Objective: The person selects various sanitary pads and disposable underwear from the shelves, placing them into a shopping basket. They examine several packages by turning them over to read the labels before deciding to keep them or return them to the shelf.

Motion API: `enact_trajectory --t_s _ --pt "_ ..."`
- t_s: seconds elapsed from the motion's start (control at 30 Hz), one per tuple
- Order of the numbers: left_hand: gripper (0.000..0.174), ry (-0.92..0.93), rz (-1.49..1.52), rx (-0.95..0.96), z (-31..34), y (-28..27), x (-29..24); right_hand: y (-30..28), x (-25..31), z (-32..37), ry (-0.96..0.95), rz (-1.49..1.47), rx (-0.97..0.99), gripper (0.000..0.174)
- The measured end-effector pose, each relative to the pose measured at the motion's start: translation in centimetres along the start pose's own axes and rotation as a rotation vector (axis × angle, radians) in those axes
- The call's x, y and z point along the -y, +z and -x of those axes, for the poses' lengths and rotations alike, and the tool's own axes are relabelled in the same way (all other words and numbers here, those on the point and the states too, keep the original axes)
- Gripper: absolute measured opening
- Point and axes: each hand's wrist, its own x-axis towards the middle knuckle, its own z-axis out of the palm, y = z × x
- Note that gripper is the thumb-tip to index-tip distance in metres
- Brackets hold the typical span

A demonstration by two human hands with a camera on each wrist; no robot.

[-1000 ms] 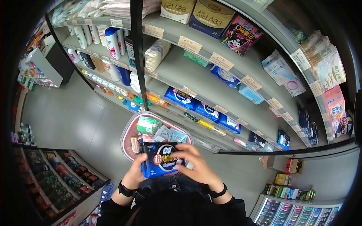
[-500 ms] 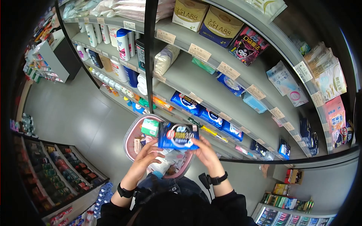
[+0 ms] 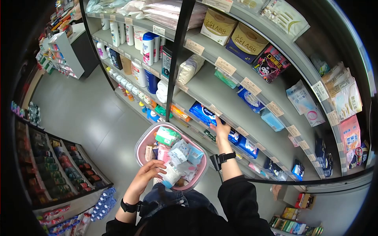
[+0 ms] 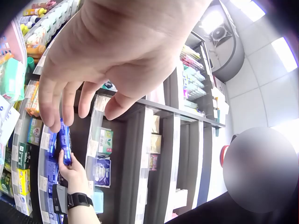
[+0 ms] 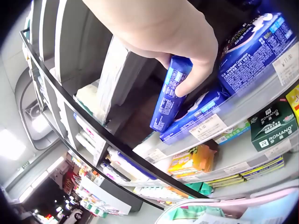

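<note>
My right hand [image 3: 220, 131] reaches into the shelf and grips a blue pack of sanitary pads [image 5: 170, 95] by one end, thumb on its near side. That pack stands on edge over another blue pack [image 5: 198, 112] lying on the shelf, as the right wrist view shows. More blue packs [image 3: 248, 147] lie in the same row to the right. My left hand [image 3: 147, 175], fingers loosely bent and holding nothing, is over the near left side of a pink basket [image 3: 138, 147]. Inside the basket are a green-and-white pack [image 3: 168, 135], a light blue pack [image 3: 195, 154] and other packaged goods.
Shelves with price-tag rails rise ahead and to the right; a dark upright post [image 3: 175, 74] divides them. Bottles [image 3: 147, 49] stand left of the post. A low display rack [image 3: 59, 169] is at the left, with bottled water [image 3: 104, 204] beside it on the floor.
The right hand has carried the blue pack from over the basket up to the shelf row. The left hand has let go of the pack and stays near the basket. The view has shifted.
</note>
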Motion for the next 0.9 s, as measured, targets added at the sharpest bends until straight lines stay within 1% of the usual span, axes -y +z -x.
enact_trajectory --t_s 0.03,0.1,0.2,0.33,0.4,0.43,0.47,0.5,0.53,0.6,0.63,0.7,0.9 --pt "0.028 0.003 0.003 -0.006 0.1 -0.1 0.1 0.2 -0.1 0.0 0.000 0.002 0.007 0.046" --pt "0.029 0.006 0.003 -0.011 0.4 -0.2 0.4 0.6 -0.3 -0.2 -0.096 0.066 -0.029 0.043" --pt "0.028 0.008 0.012 -0.016 0.6 -0.2 0.6 0.7 -0.2 -0.3 -0.114 0.107 -0.011 0.044" --pt "0.028 0.011 0.006 -0.018 0.6 -0.2 0.8 -0.2 0.0 0.4 -0.059 0.143 -0.024 0.045" --pt "0.028 0.011 -0.003 -0.023 0.6 0.0 0.8 -1.3 -1.1 0.3 -0.068 0.342 -0.048 0.048" --pt "0.028 0.012 -0.003 -0.023 0.6 0.1 0.8 -1.9 -2.6 -0.4 -0.069 0.342 -0.048 0.048" --pt "0.028 0.011 -0.008 -0.017 0.5 0.1 0.8 -2.6 -4.5 -1.3 -0.291 0.473 -0.081 0.050" --pt "0.028 0.009 -0.013 -0.011 0.5 0.2 0.8 -2.6 -4.6 -0.8 -0.514 0.601 -0.116 0.052" --pt "0.028 0.009 -0.015 -0.010 0.4 0.3 0.9 -3.0 -4.6 -0.2 -0.514 0.600 -0.118 0.052" --pt "0.028 0.008 -0.018 0.010 0.2 0.4 1.1 -3.5 -3.9 1.5 -0.757 0.811 0.046 0.058" --pt "0.028 0.008 -0.020 0.013 0.1 0.5 1.0 -3.3 -3.1 2.4 -0.756 0.810 0.042 0.058" --pt "0.027 0.001 -0.025 0.020 0.1 0.6 0.8 -2.9 -2.1 3.5 -0.535 0.882 0.154 0.059" --pt "0.028 -0.005 -0.036 0.011 0.2 0.8 0.6 -2.7 -1.7 3.6 -0.513 0.895 0.177 0.060"
